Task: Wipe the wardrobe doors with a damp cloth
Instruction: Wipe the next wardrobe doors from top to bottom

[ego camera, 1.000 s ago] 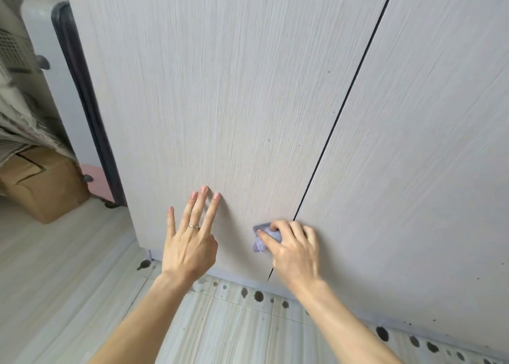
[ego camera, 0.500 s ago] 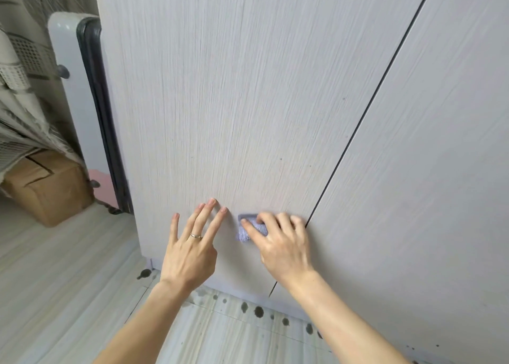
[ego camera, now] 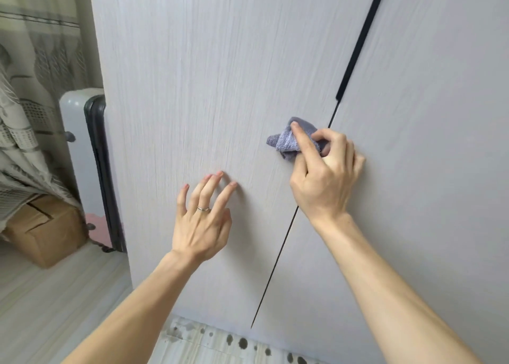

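Near the thin dark seam (ego camera: 278,259) between the two pale wood-grain wardrobe doors (ego camera: 192,74), pressing a small bunched lilac-grey terry cloth (ego camera: 287,142) on the left one with the right hand (ego camera: 325,182). Gripping with index finger stretched over the cloth and other fingers curled round the rest, probably for firm pressure on one small spot. Bracing with the left hand (ego camera: 202,223), spread open, holding nothing, only fingertips (ego camera: 233,184) touching the panel, likely for balance. Plenty of bare panel above and leftward for strokes. Better to mind the long black handle strip (ego camera: 358,41) up-right of the cloth, and the left edge beside a white hard-shell suitcase (ego camera: 73,148).
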